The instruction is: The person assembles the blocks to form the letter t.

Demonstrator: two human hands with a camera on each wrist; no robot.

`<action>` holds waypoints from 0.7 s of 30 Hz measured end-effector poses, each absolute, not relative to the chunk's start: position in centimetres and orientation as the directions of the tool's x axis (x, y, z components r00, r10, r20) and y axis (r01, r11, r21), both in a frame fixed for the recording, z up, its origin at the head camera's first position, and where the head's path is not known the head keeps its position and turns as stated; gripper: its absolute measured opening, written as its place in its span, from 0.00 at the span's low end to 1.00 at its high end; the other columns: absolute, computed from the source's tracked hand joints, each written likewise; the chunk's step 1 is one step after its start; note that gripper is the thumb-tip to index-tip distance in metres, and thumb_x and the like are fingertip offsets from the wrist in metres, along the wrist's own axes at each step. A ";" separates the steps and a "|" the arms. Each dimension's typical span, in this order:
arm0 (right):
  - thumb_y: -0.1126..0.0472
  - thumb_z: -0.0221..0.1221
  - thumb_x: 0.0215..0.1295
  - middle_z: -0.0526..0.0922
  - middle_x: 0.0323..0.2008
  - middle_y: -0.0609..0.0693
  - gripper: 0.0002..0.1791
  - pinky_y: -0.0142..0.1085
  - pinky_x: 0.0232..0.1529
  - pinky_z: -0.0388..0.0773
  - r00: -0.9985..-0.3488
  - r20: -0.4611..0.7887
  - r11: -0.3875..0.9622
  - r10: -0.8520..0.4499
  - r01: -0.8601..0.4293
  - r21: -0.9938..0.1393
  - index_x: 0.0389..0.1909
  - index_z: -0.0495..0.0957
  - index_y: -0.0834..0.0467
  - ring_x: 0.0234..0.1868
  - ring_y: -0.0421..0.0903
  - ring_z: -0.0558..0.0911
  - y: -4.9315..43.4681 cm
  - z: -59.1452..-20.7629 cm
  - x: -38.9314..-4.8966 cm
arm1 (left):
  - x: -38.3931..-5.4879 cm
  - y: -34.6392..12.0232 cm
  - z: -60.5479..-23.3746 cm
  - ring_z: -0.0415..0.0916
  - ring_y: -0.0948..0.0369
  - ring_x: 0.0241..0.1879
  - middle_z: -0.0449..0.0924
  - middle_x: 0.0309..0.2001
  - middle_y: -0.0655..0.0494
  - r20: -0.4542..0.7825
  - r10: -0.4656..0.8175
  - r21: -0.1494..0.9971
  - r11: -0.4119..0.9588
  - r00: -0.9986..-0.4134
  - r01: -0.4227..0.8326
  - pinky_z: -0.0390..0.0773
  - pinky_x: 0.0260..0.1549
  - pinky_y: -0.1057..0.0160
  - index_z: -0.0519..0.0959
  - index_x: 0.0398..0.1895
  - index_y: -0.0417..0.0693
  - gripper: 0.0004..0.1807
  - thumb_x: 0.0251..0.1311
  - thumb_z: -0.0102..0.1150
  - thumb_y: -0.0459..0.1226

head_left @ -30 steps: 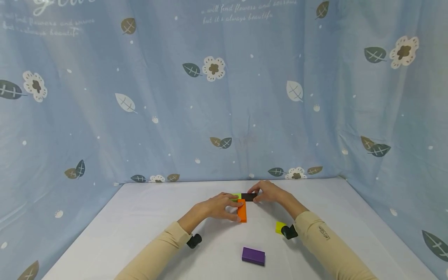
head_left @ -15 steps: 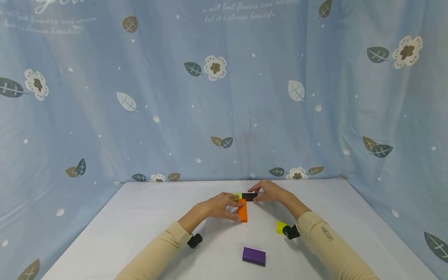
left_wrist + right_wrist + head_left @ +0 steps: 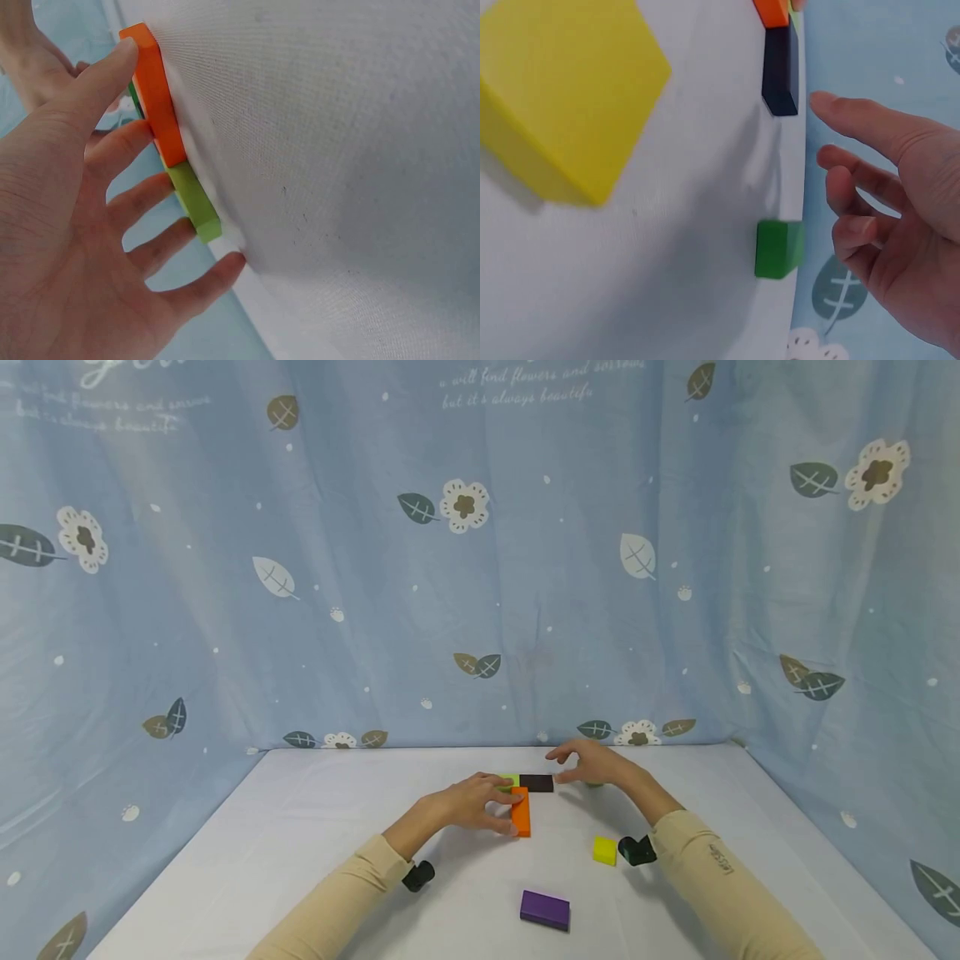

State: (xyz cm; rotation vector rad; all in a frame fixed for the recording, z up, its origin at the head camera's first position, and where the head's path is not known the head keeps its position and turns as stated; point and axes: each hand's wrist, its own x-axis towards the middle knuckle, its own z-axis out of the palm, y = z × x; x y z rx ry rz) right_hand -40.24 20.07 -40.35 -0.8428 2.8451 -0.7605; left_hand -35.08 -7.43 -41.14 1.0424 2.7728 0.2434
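Observation:
My left hand rests spread at the left of an orange block, its thumb and index finger touching that block's side. Its other fingers reach along a light green block, which lies beyond the orange one. A black block continues the row to the right. Just past the black block's right end, my right hand is raised with loosely bent fingers and holds nothing. A green block sits below the right hand, mostly hidden by it in the head view.
A yellow block lies on the white table near my right wrist camera. Closer to me is a purple block. A patterned blue curtain stands along the table's back edge.
My right hand has lifted its fingers from the black block and moved to the right, uncovering the block's right end and more of the yellow block. The left hand stays in place.

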 end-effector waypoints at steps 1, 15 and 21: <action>0.59 0.67 0.61 0.83 0.53 0.61 0.25 0.49 0.49 0.80 -0.848 0.065 0.726 -0.526 -0.487 -0.486 0.58 0.78 0.61 0.54 0.62 0.79 20.3 -40.3 -40.2 | -35.0 -7.4 -41.1 0.58 0.51 0.72 0.62 0.74 0.56 -0.101 0.663 0.212 0.743 -0.742 0.635 0.65 0.69 0.45 0.70 0.69 0.66 0.36 0.56 0.61 0.62; 0.61 0.68 0.60 0.81 0.54 0.63 0.27 0.54 0.56 0.77 -0.869 0.058 0.751 -0.492 -0.457 -0.477 0.60 0.76 0.64 0.56 0.62 0.77 22.7 -39.9 -40.1 | -34.9 -7.5 -41.3 0.58 0.52 0.73 0.62 0.74 0.58 -0.090 0.659 0.216 0.745 -0.747 0.631 0.64 0.70 0.46 0.70 0.68 0.66 0.36 0.57 0.62 0.62; 0.61 0.70 0.57 0.81 0.55 0.64 0.29 0.48 0.50 0.82 -0.883 0.040 0.762 -0.469 -0.427 -0.487 0.60 0.76 0.64 0.56 0.62 0.78 23.8 -40.1 -40.3 | -35.0 -7.6 -41.4 0.58 0.52 0.73 0.62 0.74 0.57 -0.077 0.673 0.214 0.731 -0.735 0.647 0.64 0.70 0.47 0.70 0.68 0.64 0.35 0.58 0.62 0.60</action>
